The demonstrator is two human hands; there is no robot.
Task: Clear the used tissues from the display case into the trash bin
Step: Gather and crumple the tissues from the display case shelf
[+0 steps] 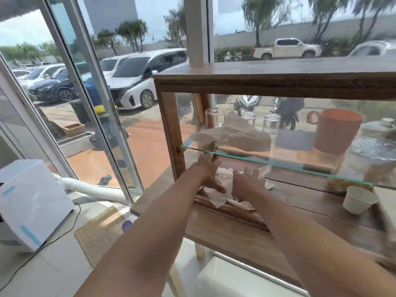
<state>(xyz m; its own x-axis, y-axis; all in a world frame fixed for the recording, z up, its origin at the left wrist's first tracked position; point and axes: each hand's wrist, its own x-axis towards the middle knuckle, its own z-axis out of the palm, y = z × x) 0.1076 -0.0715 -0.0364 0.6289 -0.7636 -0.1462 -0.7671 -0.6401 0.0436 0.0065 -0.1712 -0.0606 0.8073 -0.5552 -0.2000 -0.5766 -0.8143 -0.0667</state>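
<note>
A wooden display case [169,116] with a glass shelf [278,163] stands on a wooden table. On its bottom level lies a crumpled white tissue [222,189]. My left hand [209,174] and my right hand [246,183] reach in under the glass shelf on either side of that tissue, fingers spread and touching it. Neither hand has closed around it. More crumpled tissue [233,136] rests on the glass shelf above. No trash bin shows in this view.
On the shelf stand upturned glasses [248,118], a can [211,117] and an orange pitcher [336,129]. A white paper cup [359,199] sits on the bottom level at the right. A white appliance [32,202] with a hose stands on the floor at the left.
</note>
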